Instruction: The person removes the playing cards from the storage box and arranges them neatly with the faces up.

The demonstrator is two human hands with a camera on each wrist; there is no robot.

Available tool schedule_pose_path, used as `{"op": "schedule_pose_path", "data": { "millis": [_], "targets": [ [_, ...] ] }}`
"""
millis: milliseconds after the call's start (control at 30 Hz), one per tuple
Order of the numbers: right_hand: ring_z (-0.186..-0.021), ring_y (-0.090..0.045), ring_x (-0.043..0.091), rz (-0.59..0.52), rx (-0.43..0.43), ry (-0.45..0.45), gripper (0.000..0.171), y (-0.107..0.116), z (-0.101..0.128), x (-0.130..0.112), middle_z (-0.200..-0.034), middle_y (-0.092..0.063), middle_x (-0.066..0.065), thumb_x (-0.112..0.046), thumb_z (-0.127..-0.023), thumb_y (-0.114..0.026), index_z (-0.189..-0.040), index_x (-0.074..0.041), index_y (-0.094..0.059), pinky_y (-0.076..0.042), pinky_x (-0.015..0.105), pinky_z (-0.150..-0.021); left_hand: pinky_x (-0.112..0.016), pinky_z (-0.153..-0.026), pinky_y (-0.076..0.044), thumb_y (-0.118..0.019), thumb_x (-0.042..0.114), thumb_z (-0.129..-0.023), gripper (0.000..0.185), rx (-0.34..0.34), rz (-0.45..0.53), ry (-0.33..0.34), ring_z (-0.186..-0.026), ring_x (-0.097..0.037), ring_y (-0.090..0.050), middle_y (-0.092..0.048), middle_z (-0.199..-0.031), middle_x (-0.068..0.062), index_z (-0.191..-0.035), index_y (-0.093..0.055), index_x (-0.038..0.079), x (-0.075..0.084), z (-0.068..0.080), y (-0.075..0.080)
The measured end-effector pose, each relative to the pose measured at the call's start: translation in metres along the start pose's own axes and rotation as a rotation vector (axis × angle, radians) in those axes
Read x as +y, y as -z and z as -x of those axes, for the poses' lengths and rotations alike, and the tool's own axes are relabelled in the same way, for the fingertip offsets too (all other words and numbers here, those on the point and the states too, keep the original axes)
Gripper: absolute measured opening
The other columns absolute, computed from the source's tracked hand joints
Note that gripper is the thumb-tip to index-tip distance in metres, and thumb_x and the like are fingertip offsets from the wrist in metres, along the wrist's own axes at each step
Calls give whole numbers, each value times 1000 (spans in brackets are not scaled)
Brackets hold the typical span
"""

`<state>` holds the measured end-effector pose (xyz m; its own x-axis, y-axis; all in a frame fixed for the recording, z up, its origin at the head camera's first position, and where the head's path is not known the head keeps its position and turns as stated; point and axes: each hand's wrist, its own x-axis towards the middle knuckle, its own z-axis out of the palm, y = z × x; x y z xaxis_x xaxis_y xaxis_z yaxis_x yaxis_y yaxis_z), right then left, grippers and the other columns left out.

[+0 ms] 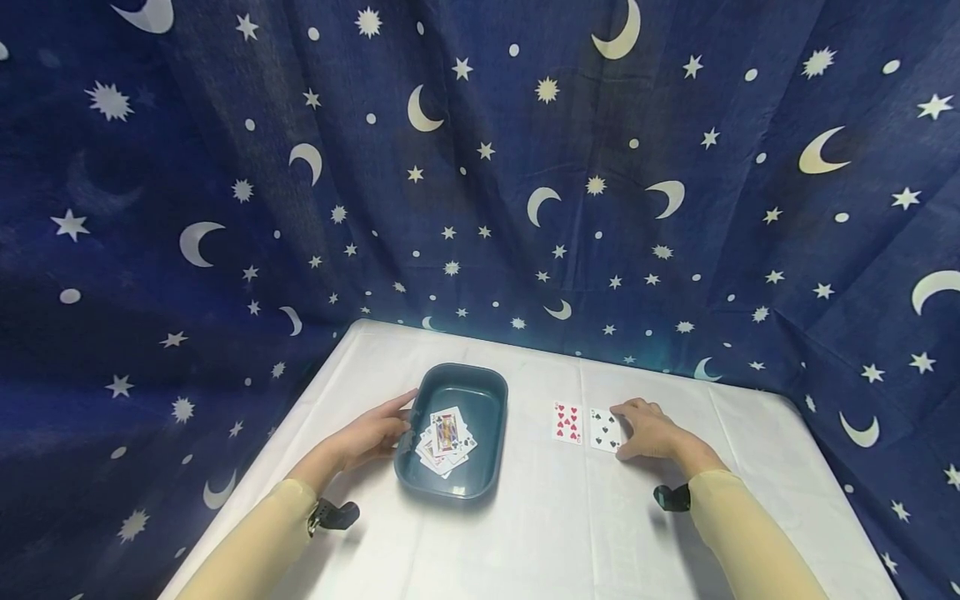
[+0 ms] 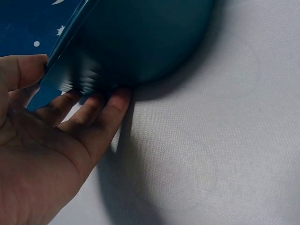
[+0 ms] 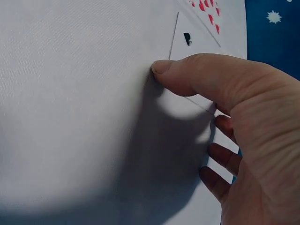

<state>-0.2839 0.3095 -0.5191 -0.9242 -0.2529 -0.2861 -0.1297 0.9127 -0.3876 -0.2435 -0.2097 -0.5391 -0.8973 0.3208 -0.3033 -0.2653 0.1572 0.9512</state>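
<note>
A teal tray (image 1: pixel 491 467) stands on the white-covered table, with several playing cards (image 1: pixel 447 437) piled loosely inside, a picture card on top. My left hand (image 1: pixel 372 433) touches the tray's left side. In the left wrist view its fairly straight fingers (image 2: pixel 110 110) rest against the outer wall, with a thumb near the rim. To the right, my right hand (image 1: pixel 648 431) holds a spades card (image 1: pixel 603 429) by its right-hand corners, thumb at the near one, fingers at the far one. The card lies face up on the table. Just left of it lies a hearts card (image 1: pixel 567 422), also face up.
A dark blue curtain (image 1: pixel 495 208) with moons and stars hangs behind the table and along its sides. White cloth (image 1: pixel 525 542) covers the table top. Dark wrist devices (image 1: pixel 333 515) are strapped on both forearms.
</note>
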Motion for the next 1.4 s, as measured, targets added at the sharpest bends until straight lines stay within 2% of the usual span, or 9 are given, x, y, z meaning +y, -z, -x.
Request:
{"op": "schedule_pose_path", "data": {
  "millis": [100,267,400,567,733,867,1033,1200,1400],
  "targets": [
    [-135,-34,49,-22,38,28,93,1,-1,2,-149,-39,28,-27,-71,-89,-150,-2,-47,-29,72,-111,-61,-106,-45,-51,5,-95,74,2,6,3,-138,-45,-46,-33,-162,-24,-163,-30,28,-1,0,0],
    [-138,-30,51,-58,163,98,95,6,-6,1,-152,-35,30,-34,-76,-87,-153,-1,-42,-28,73,-110,-62,-105,-45,-52,6,-95,74,5,-4,1,-139,-46,-45,-32,-161,-26,-163,-30,26,-3,0,0],
    [-142,-27,50,-91,215,142,95,12,-8,-18,-155,-33,27,-38,-80,-85,-156,-5,-39,-28,74,-110,-62,-105,-45,-53,7,-95,75,16,-8,6,-138,-45,-46,-33,-161,-25,-163,-30,26,-4,1,1],
    [-146,-27,46,-95,235,204,89,13,-11,-56,-158,-35,21,-39,-85,-80,-158,-10,-37,-28,71,-113,-62,-107,-44,-54,7,-95,74,21,-5,11,-139,-44,-45,-34,-161,-24,-163,-31,28,-4,1,2],
    [-148,-31,37,-96,221,294,83,8,-17,-105,-159,-39,14,-41,-87,-78,-157,-15,-41,-29,64,-116,-62,-107,-42,-53,6,-95,75,26,2,7,-140,-44,-44,-34,-162,-23,-163,-31,27,-3,1,1],
    [-146,-36,30,-91,206,405,79,-1,-23,-145,-156,-45,9,-42,-86,-78,-153,-15,-47,-32,56,-118,-61,-108,-42,-52,6,-95,74,31,1,0,-141,-44,-43,-33,-162,-23,-163,-30,27,-3,2,1],
    [-144,-40,26,1,151,518,78,-16,-33,-188,-153,-48,8,-42,-84,-81,-149,-12,-52,-33,46,-119,-57,-112,-40,-52,7,-96,73,26,-8,-13,-143,-43,-40,-33,-162,-23,-163,-31,27,-3,2,1],
    [-141,-44,24,151,90,562,78,-31,-46,-216,-149,-52,6,-42,-80,-82,-147,-10,-55,-35,42,-118,-56,-113,-38,-53,8,-95,73,27,-9,-8,-144,-42,-40,-34,-162,-22,-162,-32,27,-1,1,1],
    [-138,-45,23,262,36,546,84,-44,-57,-233,-148,-53,4,-47,-75,-86,-146,-13,-56,-35,40,-118,-56,-114,-38,-52,10,-97,71,18,-9,-9,-144,-42,-40,-35,-161,-22,-163,-31,26,0,-1,0]
  ]
}}
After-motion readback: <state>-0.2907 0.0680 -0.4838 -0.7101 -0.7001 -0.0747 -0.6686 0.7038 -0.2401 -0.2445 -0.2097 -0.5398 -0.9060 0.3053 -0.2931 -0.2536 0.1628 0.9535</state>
